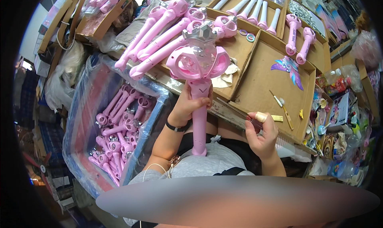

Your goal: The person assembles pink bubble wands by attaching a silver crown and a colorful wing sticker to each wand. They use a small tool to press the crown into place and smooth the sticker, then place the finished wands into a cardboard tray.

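A: Where is the wand [199,128]?
B: In front of the person's torso. The head [198,63] points away, toward the tray [271,82]; the base appears to meet the shirt [217,154].

A: State of each hand?
B: The left hand [186,105] is wrapped around the handle just below the head, thumb across the front. The right hand [264,137] grasps a screwdriver [255,124] by its dark red grip; the shaft points toward the wand, apart from it.

A: Expected weight and stiffness?
B: Judged by eye: light for its length, rigid, probably hollow plastic. The bulky head likely makes it top-heavy.

A: Surface?
B: Smooth, so likely somewhat slippery. Close the fingers fully around it.

A: Fragile parts?
B: The clear globe [190,63] and the silver crown [201,33] look the most prone to cracking or scratching. Do not squeeze or lift there.

A: Correct hold?
B: The upper handle, near the balance point; brace the base.
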A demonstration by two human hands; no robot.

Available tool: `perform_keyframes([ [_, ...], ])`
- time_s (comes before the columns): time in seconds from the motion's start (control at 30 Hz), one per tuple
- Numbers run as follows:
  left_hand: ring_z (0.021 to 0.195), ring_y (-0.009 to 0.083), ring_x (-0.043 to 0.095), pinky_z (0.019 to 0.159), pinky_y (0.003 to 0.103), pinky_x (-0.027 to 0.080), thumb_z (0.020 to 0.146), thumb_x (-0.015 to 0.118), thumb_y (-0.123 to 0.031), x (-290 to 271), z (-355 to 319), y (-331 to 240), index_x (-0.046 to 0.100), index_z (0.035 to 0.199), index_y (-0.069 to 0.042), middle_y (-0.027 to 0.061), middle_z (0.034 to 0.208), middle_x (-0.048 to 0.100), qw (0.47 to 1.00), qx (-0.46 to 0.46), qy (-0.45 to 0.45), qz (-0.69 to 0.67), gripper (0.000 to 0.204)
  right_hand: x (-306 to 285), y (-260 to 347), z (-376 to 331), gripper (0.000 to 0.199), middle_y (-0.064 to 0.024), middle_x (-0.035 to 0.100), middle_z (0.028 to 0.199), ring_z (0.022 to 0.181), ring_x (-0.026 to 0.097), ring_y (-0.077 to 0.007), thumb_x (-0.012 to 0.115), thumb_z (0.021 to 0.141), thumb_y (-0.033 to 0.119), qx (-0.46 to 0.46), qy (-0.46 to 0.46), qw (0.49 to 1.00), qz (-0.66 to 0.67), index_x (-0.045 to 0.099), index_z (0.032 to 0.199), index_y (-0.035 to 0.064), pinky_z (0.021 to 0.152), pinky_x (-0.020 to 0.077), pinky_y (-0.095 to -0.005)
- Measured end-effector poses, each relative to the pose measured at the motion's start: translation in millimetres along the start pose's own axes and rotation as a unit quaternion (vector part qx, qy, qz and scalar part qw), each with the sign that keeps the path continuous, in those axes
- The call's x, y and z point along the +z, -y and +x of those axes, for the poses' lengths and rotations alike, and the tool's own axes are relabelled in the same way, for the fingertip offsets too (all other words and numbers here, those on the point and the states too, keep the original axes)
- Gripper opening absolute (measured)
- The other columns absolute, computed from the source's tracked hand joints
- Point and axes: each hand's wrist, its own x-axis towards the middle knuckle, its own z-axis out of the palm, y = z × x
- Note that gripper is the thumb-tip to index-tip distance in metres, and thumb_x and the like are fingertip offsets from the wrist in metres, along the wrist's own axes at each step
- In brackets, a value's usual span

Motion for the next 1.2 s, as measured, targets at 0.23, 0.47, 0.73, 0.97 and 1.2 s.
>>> perform_keyframes([
  [0.23,0.078,0.0196,0.06,0.07,0.029,0.048,0.081,0.039,-0.075,5,12,3,0.049,0.121,-0.004,0.0103,0.1,0.061,0.99,0.026,-0.06,-0.124,0.083,45,-19,-18,0.044,-0.0107,0.061,0.102,0.091,0.058,-0.0144,0.039,0.099,0.039,0.138,0.035,0.913,0.382,0.047,0.113,-0.0015,0.084,0.0467,-0.0272],
  [0.47,0.09,0.0221,0.06,0.075,0.031,0.048,0.078,0.047,-0.074,12,20,24,0.046,0.126,-0.006,0.0087,0.104,0.06,0.979,0.083,0.011,-0.184,0.083,107,-39,-34,0.036,-0.0155,0.059,0.11,0.099,0.058,-0.0178,0.067,0.086,0.029,0.062,0.016,0.967,0.246,0.042,0.078,0.0034,0.078,0.0469,-0.0294],
  [0.73,0.106,0.0219,0.058,0.081,0.033,0.051,0.087,0.054,-0.056,-4,28,15,0.033,0.135,-0.005,0.0105,0.117,0.054,0.991,0.117,-0.054,-0.03,0.073,84,-43,-44,0.043,0.0094,0.033,0.066,0.058,0.031,-0.0007,0.077,0.077,0.014,0.16,0.078,0.938,0.297,0.06,0.114,-0.0009,0.052,0.0311,-0.0167],
  [0.97,0.1,0.0138,0.056,0.075,0.025,0.049,0.092,0.057,-0.037,-11,39,8,0.02,0.142,-0.002,0.0112,0.114,0.054,0.967,0.132,-0.179,0.121,0.071,45,-40,-28,0.035,-0.0085,0.062,0.09,0.079,0.064,-0.014,0.067,0.082,0.004,0.265,0.169,0.822,0.474,0.053,0.112,-0.005,0.07,0.0538,-0.0275],
  [1.2,0.099,0.0141,0.056,0.078,0.026,0.049,0.089,0.063,-0.018,-11,41,-5,0.013,0.143,0.002,0.0157,0.119,0.051,0.953,0.147,-0.138,0.227,0.077,48,-50,-37,0.026,-0.0158,0.062,0.093,0.07,0.065,-0.019,0.068,0.083,0.014,0.329,0.179,0.779,0.502,0.053,0.098,-0.002,0.063,0.0549,-0.0306],
])
